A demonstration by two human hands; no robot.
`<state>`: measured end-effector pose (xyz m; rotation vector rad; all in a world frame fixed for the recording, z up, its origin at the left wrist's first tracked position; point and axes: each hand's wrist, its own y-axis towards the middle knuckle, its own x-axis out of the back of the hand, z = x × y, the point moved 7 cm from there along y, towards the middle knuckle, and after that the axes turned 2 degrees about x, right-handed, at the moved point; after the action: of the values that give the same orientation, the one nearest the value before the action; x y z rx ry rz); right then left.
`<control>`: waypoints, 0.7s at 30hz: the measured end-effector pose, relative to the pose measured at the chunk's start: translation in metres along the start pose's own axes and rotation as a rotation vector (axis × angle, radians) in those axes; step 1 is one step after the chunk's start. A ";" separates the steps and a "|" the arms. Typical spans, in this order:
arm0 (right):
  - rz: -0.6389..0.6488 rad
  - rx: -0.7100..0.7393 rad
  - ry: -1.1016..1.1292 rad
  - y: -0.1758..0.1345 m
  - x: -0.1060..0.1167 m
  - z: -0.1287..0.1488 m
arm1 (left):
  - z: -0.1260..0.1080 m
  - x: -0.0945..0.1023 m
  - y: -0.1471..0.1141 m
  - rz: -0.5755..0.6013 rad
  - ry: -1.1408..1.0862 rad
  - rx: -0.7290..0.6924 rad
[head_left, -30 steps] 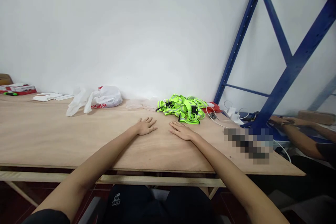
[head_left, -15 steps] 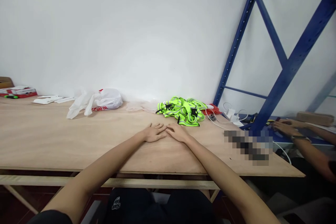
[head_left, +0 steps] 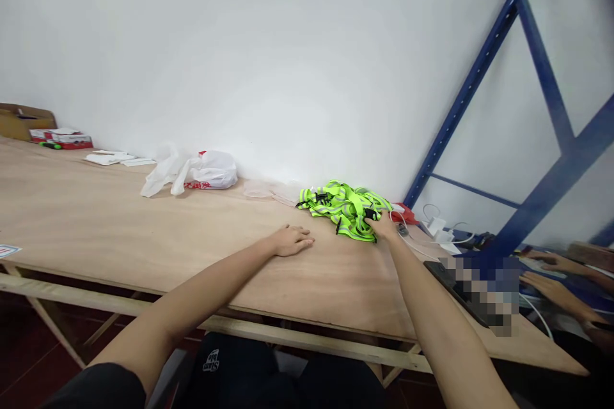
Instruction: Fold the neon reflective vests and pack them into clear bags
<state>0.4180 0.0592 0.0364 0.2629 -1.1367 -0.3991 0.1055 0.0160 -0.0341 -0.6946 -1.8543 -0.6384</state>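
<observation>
One pair of dark trousers with white lettering (head_left: 244, 364) shows nearest, at the front edge of the pale wooden counter (head_left: 192, 230). On the right lies a flat black object (head_left: 455, 291), partly pixelated. The left hand (head_left: 291, 241) rests palm down on the wood, its fingers loosely spread and holding nothing, much as it lay half a second ago. The right hand (head_left: 382, 226), whose fingertips then met the left's, has moved out to the right and forward. It now touches the near right side of a tangled bundle of fluorescent yellow-green straps with grey stripes and black buckles (head_left: 343, 208). Its thumb is beside a buckle; its other fingers are partly hidden, so I cannot tell whether they grip. The bundle lies by the wall, about where it was. Farther left sits a white plastic bag with red lettering (head_left: 215, 170); behind everything rises the white wall (head_left: 268, 57).
</observation>
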 end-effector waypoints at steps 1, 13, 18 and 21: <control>0.014 -0.037 0.010 0.001 0.000 -0.003 | 0.000 0.000 0.000 0.000 0.003 -0.004; -0.221 0.238 0.556 0.058 0.114 0.135 | -0.007 0.012 -0.004 -0.153 -0.018 -0.121; -0.469 0.648 0.876 0.039 0.211 0.208 | -0.020 0.041 -0.013 -0.386 -0.030 -0.160; -0.580 0.732 0.906 0.021 0.246 0.220 | -0.025 0.053 -0.014 -0.472 0.005 -0.113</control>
<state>0.3086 -0.0299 0.3354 1.2936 -0.2386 -0.2926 0.0944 -0.0021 0.0221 -0.3207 -2.0035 -1.0527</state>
